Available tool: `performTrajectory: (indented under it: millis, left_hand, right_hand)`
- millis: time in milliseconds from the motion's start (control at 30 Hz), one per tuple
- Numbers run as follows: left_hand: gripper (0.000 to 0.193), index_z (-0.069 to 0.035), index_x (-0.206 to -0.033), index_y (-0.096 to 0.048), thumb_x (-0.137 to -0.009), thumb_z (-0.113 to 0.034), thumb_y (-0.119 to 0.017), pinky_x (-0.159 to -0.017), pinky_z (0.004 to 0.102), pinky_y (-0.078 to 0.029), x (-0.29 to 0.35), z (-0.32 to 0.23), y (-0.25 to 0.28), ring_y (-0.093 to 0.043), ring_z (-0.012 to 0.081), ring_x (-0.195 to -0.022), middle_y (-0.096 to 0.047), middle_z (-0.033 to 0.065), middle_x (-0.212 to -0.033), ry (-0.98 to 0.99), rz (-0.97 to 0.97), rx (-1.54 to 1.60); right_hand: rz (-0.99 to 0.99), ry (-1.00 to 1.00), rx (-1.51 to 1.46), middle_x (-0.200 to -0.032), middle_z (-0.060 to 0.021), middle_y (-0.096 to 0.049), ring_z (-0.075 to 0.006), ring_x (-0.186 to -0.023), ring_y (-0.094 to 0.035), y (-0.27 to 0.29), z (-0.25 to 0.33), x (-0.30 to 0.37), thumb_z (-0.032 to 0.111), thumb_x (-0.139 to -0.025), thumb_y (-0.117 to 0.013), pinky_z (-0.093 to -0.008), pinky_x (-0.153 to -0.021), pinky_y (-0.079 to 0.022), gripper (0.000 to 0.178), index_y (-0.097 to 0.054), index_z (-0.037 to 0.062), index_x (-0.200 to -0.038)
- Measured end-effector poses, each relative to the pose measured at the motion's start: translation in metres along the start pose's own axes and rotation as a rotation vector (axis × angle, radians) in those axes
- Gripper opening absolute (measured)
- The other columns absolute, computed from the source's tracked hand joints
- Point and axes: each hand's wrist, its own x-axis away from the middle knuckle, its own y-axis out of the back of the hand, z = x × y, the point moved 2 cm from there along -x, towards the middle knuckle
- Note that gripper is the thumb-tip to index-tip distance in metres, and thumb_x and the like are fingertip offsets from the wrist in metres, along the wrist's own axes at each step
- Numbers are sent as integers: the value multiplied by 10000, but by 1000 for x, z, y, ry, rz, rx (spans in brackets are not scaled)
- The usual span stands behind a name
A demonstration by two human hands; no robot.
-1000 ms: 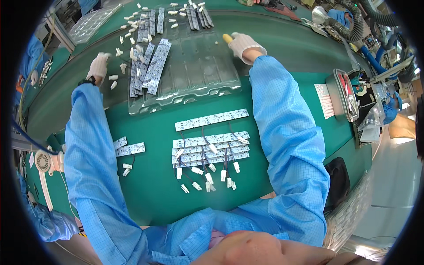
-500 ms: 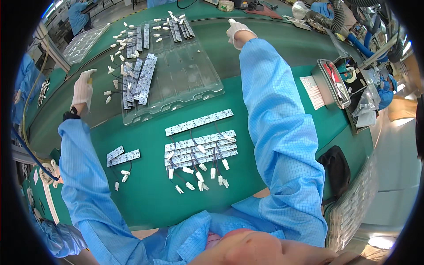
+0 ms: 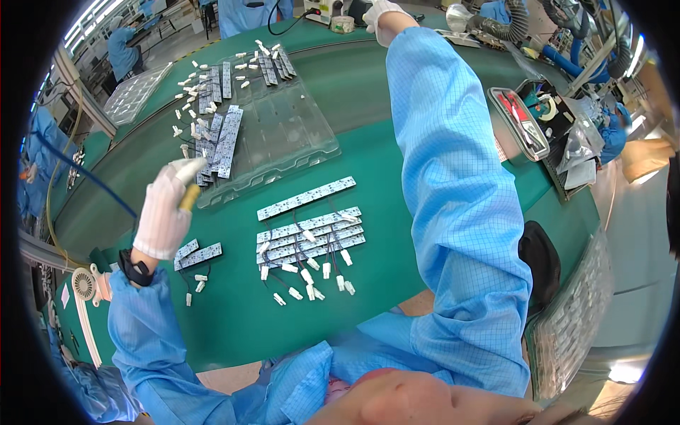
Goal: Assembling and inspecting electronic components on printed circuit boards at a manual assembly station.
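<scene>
My left hand [image 3: 166, 211], in a white glove with yellow at one finger, hovers by the near left corner of the clear plastic tray [image 3: 312, 150]. Its fingers stretch out and nothing shows in them. Far off at the top edge is my right hand [image 3: 386, 21], also gloved; its fingers are partly cut off, so their grip is unclear. Wired circuit board strips [image 3: 228, 142] with white connectors lie in the tray's left and far parts. On the green mat, a stack of long strips [image 3: 308, 237] has one separate strip [image 3: 306, 197] beyond it. Two short boards [image 3: 198, 256] lie left.
At the right stand a metal tool box [image 3: 520, 124] and a black bin [image 3: 559, 134]. A black cloth-like item [image 3: 540, 262] lies near my right elbow. A small fan [image 3: 83, 283] stands at the left. Other people in blue work beyond the bench.
My left hand has come nearer and to the right, toward the tray's corner. My right hand has reached farther away, to the top edge. The view has shifted slightly; the boards look unmoved.
</scene>
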Motion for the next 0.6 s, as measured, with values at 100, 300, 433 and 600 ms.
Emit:
performTrajectory:
  millis: [100,300,433,600]
  left_hand:
    - [403,-100,-1193,-562,-807,5,-608,-847,405,-446,14,-27,7,-551,330,-1039,-582,126,-1143,-53,41,-17]
    - [390,-87,-1185,-551,-808,-20,-624,-850,412,-447,20,-64,-6,-548,323,-1044,-576,115,-1152,-156,175,43]
    - [395,-100,-1190,-543,-811,-37,-631,-833,407,-450,43,-73,-9,-549,308,-1037,-572,99,-1164,-158,240,46]
    - [409,-101,-1209,-543,-815,-44,-636,-828,381,-445,57,-81,-17,-543,286,-1049,-569,83,-1179,-157,272,102]
  right_hand:
    - [-68,84,-208,-1140,-166,-620,-284,-927,-634,30,30,49,318,-849,-675,-426,-793,-521,731,-293,172,-1454]
    - [17,-58,-239,-1098,-177,-627,-296,-951,-630,3,-48,-36,369,-903,-533,-432,-825,-487,527,-370,141,-1349]
    - [-58,-62,-197,-1019,-162,-676,-265,-913,-648,11,-33,-31,457,-954,-368,-422,-817,-476,490,-546,94,-1230]
    - [-91,-176,-361,-1070,-147,-665,-258,-934,-631,21,-48,-12,618,-931,-256,-407,-847,-449,696,-628,71,-1148]
